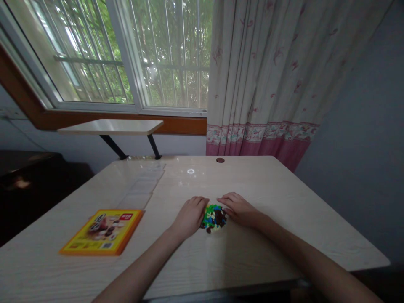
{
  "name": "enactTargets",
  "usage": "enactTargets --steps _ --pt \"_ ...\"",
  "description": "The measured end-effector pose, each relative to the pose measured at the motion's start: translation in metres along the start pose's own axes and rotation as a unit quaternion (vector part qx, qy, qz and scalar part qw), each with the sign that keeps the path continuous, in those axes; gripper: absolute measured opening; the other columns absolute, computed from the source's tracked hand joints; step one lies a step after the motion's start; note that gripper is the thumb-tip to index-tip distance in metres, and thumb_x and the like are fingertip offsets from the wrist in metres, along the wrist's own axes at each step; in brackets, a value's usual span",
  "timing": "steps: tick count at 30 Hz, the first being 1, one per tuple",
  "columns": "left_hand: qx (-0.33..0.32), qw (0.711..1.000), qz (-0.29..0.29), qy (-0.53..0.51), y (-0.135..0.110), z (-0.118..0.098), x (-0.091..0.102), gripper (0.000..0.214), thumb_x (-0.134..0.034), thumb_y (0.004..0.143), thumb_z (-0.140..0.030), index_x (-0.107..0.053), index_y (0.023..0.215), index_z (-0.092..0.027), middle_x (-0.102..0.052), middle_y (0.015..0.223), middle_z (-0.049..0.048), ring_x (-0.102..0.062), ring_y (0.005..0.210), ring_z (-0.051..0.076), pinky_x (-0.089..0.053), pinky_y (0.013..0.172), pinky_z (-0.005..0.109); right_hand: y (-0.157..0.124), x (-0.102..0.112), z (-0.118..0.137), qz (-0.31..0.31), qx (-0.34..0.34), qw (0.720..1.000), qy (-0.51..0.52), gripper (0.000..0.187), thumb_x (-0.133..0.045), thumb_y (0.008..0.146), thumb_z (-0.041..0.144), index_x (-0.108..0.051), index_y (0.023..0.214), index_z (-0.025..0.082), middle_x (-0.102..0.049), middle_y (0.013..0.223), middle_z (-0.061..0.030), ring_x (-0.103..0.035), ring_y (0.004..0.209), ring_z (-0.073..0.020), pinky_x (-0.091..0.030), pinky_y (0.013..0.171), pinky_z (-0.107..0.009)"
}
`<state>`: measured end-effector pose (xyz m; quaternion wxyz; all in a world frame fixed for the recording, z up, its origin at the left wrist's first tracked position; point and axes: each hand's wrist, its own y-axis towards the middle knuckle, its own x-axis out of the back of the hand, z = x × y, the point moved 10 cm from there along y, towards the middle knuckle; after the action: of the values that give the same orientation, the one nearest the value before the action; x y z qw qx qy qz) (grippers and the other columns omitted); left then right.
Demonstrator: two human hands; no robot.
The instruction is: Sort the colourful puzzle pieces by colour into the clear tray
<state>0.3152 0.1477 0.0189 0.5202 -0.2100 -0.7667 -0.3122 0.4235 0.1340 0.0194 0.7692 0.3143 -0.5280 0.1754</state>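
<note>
Many small green, blue, brown and cream pieces [214, 219] lie heaped on the desk [268, 256] between the left hand [189, 216], whose fingers' hold I cannot tell, and the right hand [240, 210], thumb and fingers parted.

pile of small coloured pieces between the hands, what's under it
The pile appears to rest on the pale desk, which shows in front of it. The left hand and right hand flank it. The surface directly beneath, and any buried pieces, are covered from view.
</note>
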Motion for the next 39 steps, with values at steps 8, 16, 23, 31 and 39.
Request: enactTargets --steps 8,16,23,31,39 --pt "-0.001 1.000 -0.017 -0.020 0.000 0.004 0.000 0.024 -0.041 0.084 -0.018 -0.061 0.098 -0.017 -0.060 0.096 0.0073 -0.052 0.092 0.020 -0.043 0.084 0.032 0.000 -0.001 -0.001 -0.015 0.003 1.000 0.014 0.022 -0.043 0.085 0.023 -0.057 0.101 0.019 -0.059 0.094 -0.0066 -0.049 0.092 -0.0173 -0.039 0.084 -0.032" --pt "-0.006 1.000 -0.028 0.007 0.001 0.002 0.000 0.030 -0.043 0.083 -0.016 -0.058 0.109 -0.019 -0.055 0.111 0.0085 -0.049 0.101 0.022 -0.041 0.088 0.036 0.000 0.002 0.003 -0.027 0.025 0.999 0.021 0.020 -0.044 0.083 0.018 -0.058 0.099 0.018 -0.059 0.090 -0.0065 -0.049 0.089 -0.0171 -0.039 0.080 -0.032" --pt "-0.007 1.000 -0.024 0.003 -0.001 0.003 -0.001 0.029 -0.043 0.083 -0.017 -0.059 0.107 -0.021 -0.055 0.112 0.0085 -0.049 0.102 0.022 -0.041 0.088 0.037 -0.001 0.001 0.001 -0.033 0.023 0.999 0.022 0.019 -0.044 0.084 0.019 -0.058 0.098 0.018 -0.059 0.090 -0.0068 -0.049 0.089 -0.0171 -0.040 0.081 -0.032" --pt "-0.008 0.999 -0.033 -0.030 -0.001 0.009 0.022 0.034 -0.035 0.084 -0.016 -0.056 0.110 -0.016 -0.056 0.108 0.0103 -0.051 0.100 0.019 -0.041 0.089 0.032 -0.004 0.004 -0.003 -0.036 0.009 0.999 0.033 0.021 -0.045 0.085 0.022 -0.057 0.101 0.017 -0.060 0.095 -0.0078 -0.050 0.092 -0.0181 -0.040 0.083 -0.033" --pt "0.211 0.972 -0.004 0.104 -0.061 0.122 0.096 0.052 -0.047 0.074 -0.053 -0.057 0.111 -0.019 -0.052 0.120 0.0110 -0.048 0.109 0.029 -0.039 0.091 0.042 -0.005 0.004 -0.013 -0.043 -0.008 0.999 0.024 0.021 -0.046 0.083 0.021 -0.058 0.100 0.017 -0.061 0.096 -0.0074 -0.051 0.094 -0.0184 -0.040 0.084 -0.034"
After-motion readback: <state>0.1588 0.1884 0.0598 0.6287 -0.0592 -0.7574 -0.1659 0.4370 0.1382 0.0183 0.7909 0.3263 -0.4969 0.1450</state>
